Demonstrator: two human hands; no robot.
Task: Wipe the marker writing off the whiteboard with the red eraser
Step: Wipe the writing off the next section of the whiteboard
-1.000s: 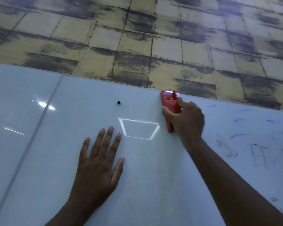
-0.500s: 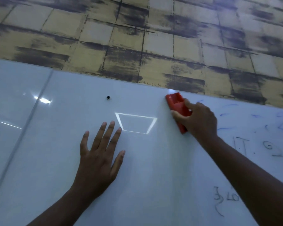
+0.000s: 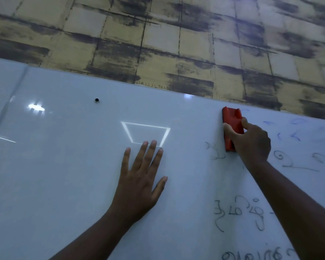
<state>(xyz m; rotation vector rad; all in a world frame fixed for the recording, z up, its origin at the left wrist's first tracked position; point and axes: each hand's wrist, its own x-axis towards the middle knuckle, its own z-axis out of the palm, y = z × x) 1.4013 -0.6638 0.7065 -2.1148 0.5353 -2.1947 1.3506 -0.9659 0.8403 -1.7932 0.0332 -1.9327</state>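
From the head view, the whiteboard (image 3: 73, 175) fills the lower part of the scene, glossy and pale, with a yellow tiled wall (image 3: 176, 44) streaked in black above its top edge. The right hand (image 3: 251, 143) grips the red eraser (image 3: 232, 126), thumb on the eraser's left side and fingers curled over its right side, pressing it flat against the whiteboard just below the top edge. The eraser stands roughly upright, its upper end free of the hand.

The marker writing (image 3: 238, 214) lies around the eraser: faint smudged strokes just left of its lower end, blue marks to its right near the whiteboard's top edge, darker looping letters well below it, and more letters at the bottom of the frame. What the letters say I cannot tell.

The left hand (image 3: 141, 182) lies well left of the eraser, palm flat on the whiteboard, fingers straight and slightly spread, holding nothing. Just above its fingertips a bright square reflection (image 3: 145, 135) shines on the surface. Farther left of the eraser, a small dark hole (image 3: 96, 100) sits near the top edge, and beyond it a glare spot (image 3: 36, 107).
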